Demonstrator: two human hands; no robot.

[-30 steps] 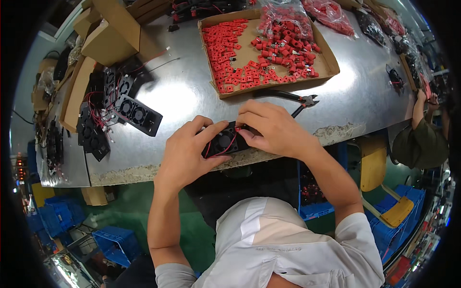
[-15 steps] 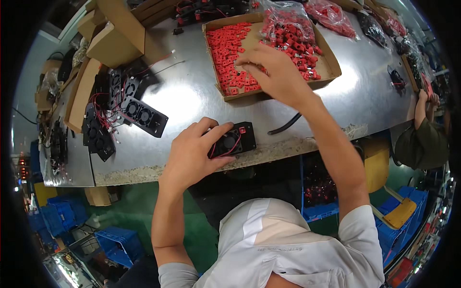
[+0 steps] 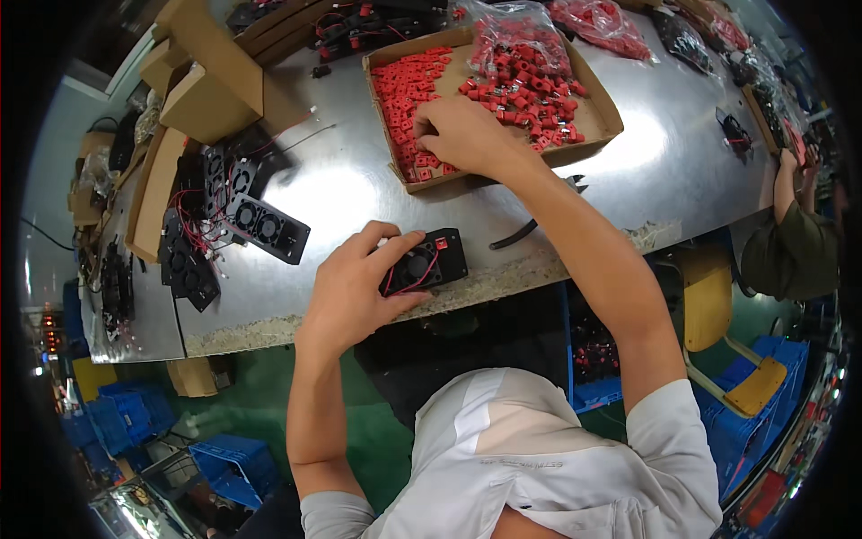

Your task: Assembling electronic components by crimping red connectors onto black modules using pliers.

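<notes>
At the bench's near edge, my left hand [image 3: 346, 286] grips a black fan unit [image 3: 452, 262], thumb on its near side and fingers over the far side. Red and black wires loop across its fan, and a small red square part [image 3: 441, 242] sits near its right end. My right hand [image 3: 467, 135] reaches into a shallow cardboard tray [image 3: 600, 145], fingers curled together among small red plastic pieces [image 3: 409, 81]. What its fingertips hold, if anything, is hidden. Under my right forearm lies a cutter-like hand tool [image 3: 514, 236] with a black handle, its middle covered.
Several black fan units [image 3: 268, 226] with tangled wires lie left on the metal bench [image 3: 341, 193]. Behind them stands an open cardboard box [image 3: 211, 99]. Larger red parts [image 3: 530, 94] and a clear bag [image 3: 521, 31] occupy the tray's right side. Another person's arm [image 3: 786, 184] is at far right.
My right hand has come down and left onto the small red pieces, its fingers curling closed. The left hand keeps its grip on the fan unit. The view has shifted slightly.
</notes>
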